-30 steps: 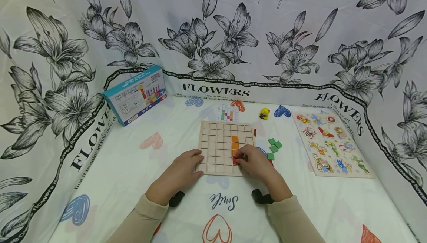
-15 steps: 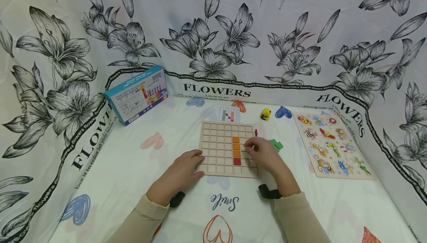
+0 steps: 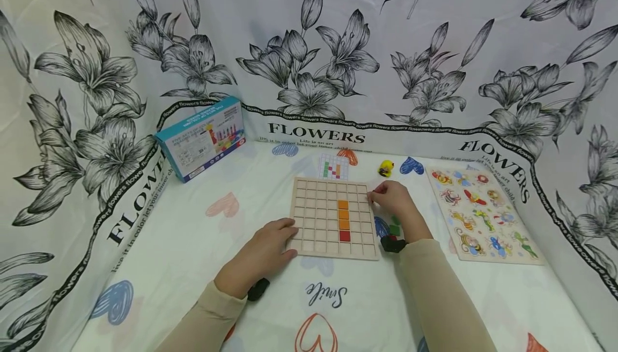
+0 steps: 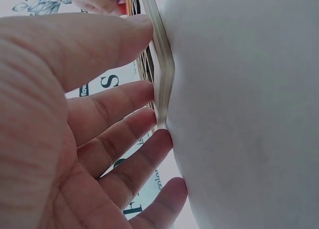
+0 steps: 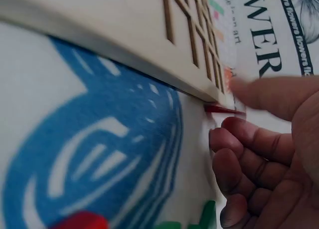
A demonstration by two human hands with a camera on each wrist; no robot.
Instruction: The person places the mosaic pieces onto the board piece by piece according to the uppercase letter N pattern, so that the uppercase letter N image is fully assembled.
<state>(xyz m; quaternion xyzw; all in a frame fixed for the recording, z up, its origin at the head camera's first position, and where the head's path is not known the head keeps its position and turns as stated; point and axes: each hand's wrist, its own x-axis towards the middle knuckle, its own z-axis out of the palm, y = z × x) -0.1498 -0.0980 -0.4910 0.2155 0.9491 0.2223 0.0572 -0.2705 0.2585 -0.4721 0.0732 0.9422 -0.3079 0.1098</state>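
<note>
A wooden grid board (image 3: 314, 218) lies in front of me in the head view, with a column of orange tiles (image 3: 343, 214) and a red tile (image 3: 345, 236) below them. My left hand (image 3: 267, 247) rests its extended fingers and thumb along the board's left edge, its fingertips touching the rim in the left wrist view. My right hand (image 3: 395, 200) is at the board's upper right edge. There the right wrist view has a loose red tile (image 5: 222, 109) against the board's corner, close to the parted thumb and bent fingers; a firm hold is not visible.
Green tiles (image 3: 395, 229) lie right of the board, partly hidden by my right arm. A pattern card (image 3: 333, 167) and a yellow toy duck (image 3: 385, 168) are behind it. An insect puzzle board (image 3: 483, 212) lies right; a blue box (image 3: 203, 140) stands back left.
My right hand has left the red tile in the grid and moved right and away from me to the board's upper right edge. My left hand stays at the left edge.
</note>
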